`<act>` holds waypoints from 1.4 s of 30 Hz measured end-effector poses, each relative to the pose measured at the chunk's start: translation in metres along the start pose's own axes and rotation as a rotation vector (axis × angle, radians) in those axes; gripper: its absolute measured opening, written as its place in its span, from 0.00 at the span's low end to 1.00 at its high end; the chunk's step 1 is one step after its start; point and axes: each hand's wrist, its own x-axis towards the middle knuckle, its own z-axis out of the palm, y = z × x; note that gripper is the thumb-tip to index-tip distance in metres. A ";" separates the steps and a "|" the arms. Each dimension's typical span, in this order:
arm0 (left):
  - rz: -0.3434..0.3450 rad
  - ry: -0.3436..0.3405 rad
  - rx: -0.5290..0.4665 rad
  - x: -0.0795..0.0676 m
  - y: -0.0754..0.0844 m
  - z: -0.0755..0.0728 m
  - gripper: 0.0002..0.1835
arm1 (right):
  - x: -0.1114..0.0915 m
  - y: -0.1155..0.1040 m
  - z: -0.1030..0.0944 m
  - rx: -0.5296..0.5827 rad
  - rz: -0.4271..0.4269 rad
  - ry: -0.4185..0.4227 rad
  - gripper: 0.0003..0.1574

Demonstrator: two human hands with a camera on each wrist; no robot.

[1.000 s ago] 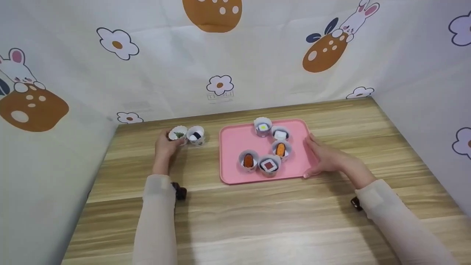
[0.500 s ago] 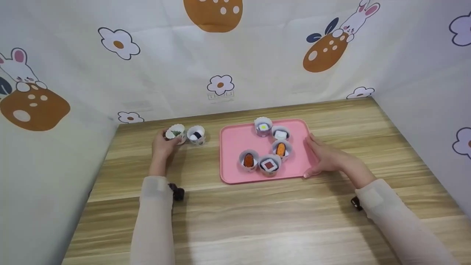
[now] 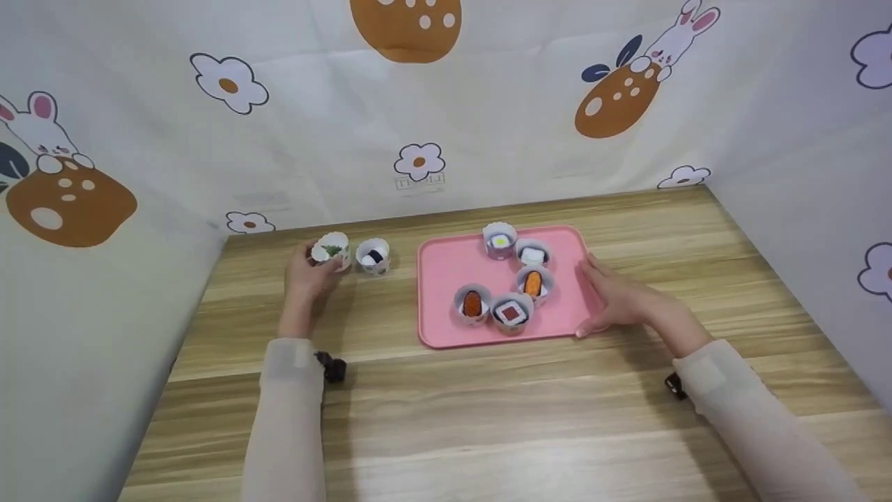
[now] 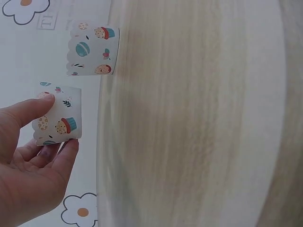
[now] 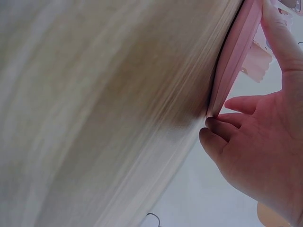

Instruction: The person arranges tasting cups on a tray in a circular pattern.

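Observation:
In the head view my left hand (image 3: pixel 305 280) holds a white paper baking cup (image 3: pixel 341 259) with a green leafy piece inside, thumb and fingers at its sides. In the left wrist view this cup (image 4: pixel 59 111) appears a little off the table. Close on its right stands a second cup (image 3: pixel 374 258) with a black-and-white toy sushi piece. My right hand (image 3: pixel 617 296) rests against the right edge of the pink tray (image 3: pixel 439 268), thumb and fingers spread; the right wrist view shows fingertips near the tray rim (image 5: pixel 234 56).
Several cups with toy sushi stand on the tray, among them a red-brown piece (image 3: pixel 472 305), an orange piece (image 3: pixel 533 284) and a square roll (image 3: pixel 511 314). Behind the wooden table (image 3: pixel 502 404) hangs a printed curtain (image 3: pixel 313 139), with more on both sides.
My left hand and its cup have shifted slightly left and away from me, so the gap to the second cup has widened. My right hand and the tray stay put.

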 end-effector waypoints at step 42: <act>0.161 -0.098 -0.159 -0.023 0.032 0.028 0.32 | 0.002 0.001 0.000 -0.006 -0.017 0.007 0.84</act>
